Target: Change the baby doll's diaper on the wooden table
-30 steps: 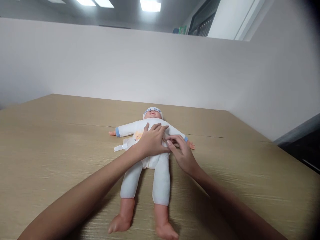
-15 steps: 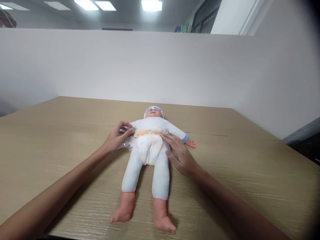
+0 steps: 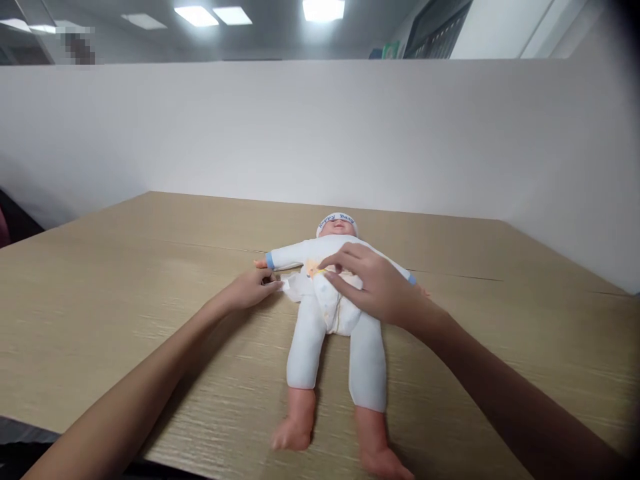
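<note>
A baby doll (image 3: 325, 333) in a white suit and a white cap lies on its back on the wooden table (image 3: 125, 287), bare feet toward me. A white diaper (image 3: 334, 308) with a yellow printed band sits over its hips. My left hand (image 3: 253, 288) pinches the diaper's white side tab (image 3: 293, 287) at the doll's left flank. My right hand (image 3: 377, 283) lies across the doll's belly, fingers curled and pressing down on the front of the diaper.
A white partition wall (image 3: 300, 133) stands behind the table. The table's near edge runs along the bottom left. Ceiling lights and a dark panel show above the partition.
My right hand moved from the doll's right side onto its belly. My left hand came lower and now pinches the side tab. The view shifted, so the doll sits further right.
</note>
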Motion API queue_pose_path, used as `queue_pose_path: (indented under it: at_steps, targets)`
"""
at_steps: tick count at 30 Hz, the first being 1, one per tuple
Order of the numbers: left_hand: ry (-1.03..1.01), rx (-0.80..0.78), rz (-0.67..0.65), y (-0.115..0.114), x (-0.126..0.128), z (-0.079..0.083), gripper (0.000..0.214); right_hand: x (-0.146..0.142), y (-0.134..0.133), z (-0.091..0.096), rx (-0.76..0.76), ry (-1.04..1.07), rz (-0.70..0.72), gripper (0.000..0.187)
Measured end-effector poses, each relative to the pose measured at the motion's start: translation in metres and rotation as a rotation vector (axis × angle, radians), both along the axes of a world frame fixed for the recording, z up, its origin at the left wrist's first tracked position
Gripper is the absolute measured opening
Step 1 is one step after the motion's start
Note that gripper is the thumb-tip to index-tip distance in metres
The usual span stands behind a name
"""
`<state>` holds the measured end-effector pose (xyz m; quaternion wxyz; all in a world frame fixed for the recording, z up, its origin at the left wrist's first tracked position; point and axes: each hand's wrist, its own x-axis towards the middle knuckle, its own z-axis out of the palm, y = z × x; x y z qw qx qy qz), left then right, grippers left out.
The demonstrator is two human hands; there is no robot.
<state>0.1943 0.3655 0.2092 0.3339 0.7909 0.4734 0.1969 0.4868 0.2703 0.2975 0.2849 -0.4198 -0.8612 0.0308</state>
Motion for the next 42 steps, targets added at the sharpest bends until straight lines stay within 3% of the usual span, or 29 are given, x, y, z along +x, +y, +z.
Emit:
queue_pose_path:
  at_steps: [3, 6, 11, 16, 20, 24, 28, 34, 38, 42]
  targets:
    - [-0.235, -0.079, -0.016, 0.0, -0.001, 0.01, 0.045, -0.024, 0.014, 0.007, -0.162, -0.224, -0.069, 0.027]
    - [-0.401, -0.126, -0.007, -0.004, 0.002, 0.017, 0.047, -0.037, 0.023, 0.002, -0.232, -0.28, -0.159, 0.028]
    - [-0.539, -0.122, -0.011, -0.006, 0.022, 0.024, 0.051, -0.035, 0.024, -0.006, -0.266, -0.184, -0.195, 0.025]
    - [-0.525, -0.112, -0.057, -0.006, 0.058, 0.039, 0.054, -0.025, 0.03, -0.009, -0.351, 0.011, -0.208, 0.069]
    - [-0.566, -0.178, -0.129, -0.009, 0.088, 0.045, 0.051, -0.021, 0.037, -0.011, -0.371, 0.086, -0.221, 0.063]
    - [-0.699, -0.135, -0.18, -0.009, 0.098, 0.034, 0.049, -0.019, 0.041, -0.011, -0.345, 0.114, -0.184, 0.046]
    - [-0.852, -0.137, -0.055, -0.005, 0.091, 0.009, 0.041, -0.016, 0.042, -0.014, -0.425, 0.179, -0.2, 0.046]
    - [-0.761, -0.13, -0.043, 0.002, 0.087, -0.018, 0.05, -0.015, 0.047, -0.022, -0.384, 0.25, -0.184, 0.054]
    - [-0.738, -0.069, -0.034, 0.003, 0.088, -0.018, 0.043, -0.013, 0.049, -0.02, -0.236, 0.168, -0.296, 0.055]
    - [-0.574, 0.226, 0.144, -0.016, 0.081, -0.002, 0.035, -0.008, 0.03, -0.007, -0.058, -0.007, -0.494, 0.054]
